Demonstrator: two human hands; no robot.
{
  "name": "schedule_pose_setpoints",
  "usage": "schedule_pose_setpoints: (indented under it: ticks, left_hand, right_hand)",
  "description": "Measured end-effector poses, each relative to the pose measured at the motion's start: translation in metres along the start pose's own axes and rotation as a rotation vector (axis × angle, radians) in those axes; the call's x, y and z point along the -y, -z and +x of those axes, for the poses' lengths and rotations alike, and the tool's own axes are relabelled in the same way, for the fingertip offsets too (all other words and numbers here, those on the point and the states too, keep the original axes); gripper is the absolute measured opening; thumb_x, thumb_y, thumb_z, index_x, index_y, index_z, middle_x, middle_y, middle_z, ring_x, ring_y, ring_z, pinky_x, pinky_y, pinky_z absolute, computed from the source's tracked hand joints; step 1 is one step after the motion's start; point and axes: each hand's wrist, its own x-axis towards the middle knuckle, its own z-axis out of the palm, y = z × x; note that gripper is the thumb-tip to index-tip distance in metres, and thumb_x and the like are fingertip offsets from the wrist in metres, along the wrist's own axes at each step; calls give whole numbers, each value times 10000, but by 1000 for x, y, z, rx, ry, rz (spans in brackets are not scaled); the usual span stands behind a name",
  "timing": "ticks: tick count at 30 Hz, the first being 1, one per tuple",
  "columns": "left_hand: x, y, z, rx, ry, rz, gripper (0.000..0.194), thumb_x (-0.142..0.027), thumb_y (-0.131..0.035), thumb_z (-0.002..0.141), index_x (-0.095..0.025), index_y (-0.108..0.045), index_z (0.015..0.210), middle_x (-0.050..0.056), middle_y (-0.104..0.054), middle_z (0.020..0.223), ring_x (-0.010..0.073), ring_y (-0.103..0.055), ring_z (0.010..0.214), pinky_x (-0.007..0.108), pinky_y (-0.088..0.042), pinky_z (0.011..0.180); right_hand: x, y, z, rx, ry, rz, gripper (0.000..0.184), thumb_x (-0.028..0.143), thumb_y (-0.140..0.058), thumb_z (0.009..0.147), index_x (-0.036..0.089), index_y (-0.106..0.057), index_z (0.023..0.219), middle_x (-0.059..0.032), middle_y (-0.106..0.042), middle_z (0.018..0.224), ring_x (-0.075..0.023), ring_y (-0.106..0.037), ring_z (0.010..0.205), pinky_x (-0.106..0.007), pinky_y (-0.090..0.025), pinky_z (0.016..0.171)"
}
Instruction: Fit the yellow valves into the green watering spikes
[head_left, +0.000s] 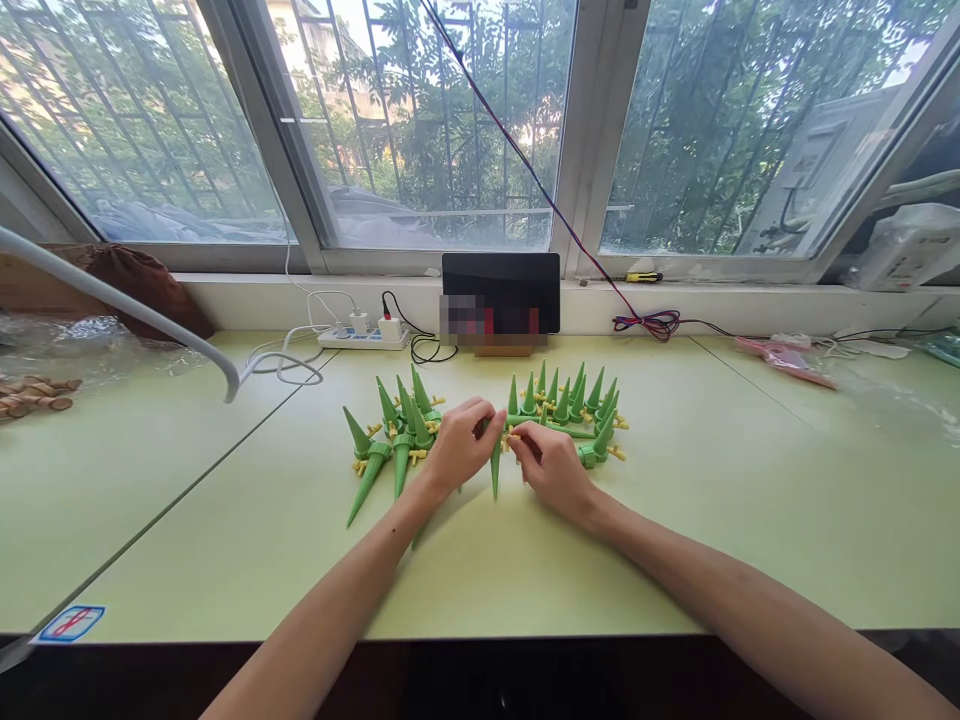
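centrally, shows a green spike (495,478) between the hands, pinched near its far end by the fingers of the left hand (466,440), with long axis running front to back and tip toward the near edge of the surface (570,590). places the right hand (555,470) just beside, to the right, with fingers pinching a small yellow fitting (513,437). includes, at far left, a brown pouch (150,295), closed to view; cannot tell the contents.
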Motion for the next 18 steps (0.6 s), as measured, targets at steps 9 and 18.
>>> schedule_pose_setpoints:
  ticks: [9, 18]
  left_hand:
    - [0, 1, -1, 25, -27, -41, 287, -274, -519, 935, -179, -505, 665, -8, -512, 663, 106, -446, 596, 253, -375, 595]
    - [1, 0, 0, -12, 13, 9, 327, -294, -514, 934, -183, -466, 630, -12, -492, 630, 112, -422, 579, 264, -356, 586]
  right_hand:
    - [-4, -1, 2, -15, -63, -50, 402, 394, -386, 1011, 211, -436, 657, 40, -468, 504, -122, -444, 461, -257, -341, 531]
    - [3, 2, 2, -19, -52, 15, 219, 379, -465, 977, 188, -564, 936, -14, -621, 760, -125, -536, 535, -250, -416, 551]
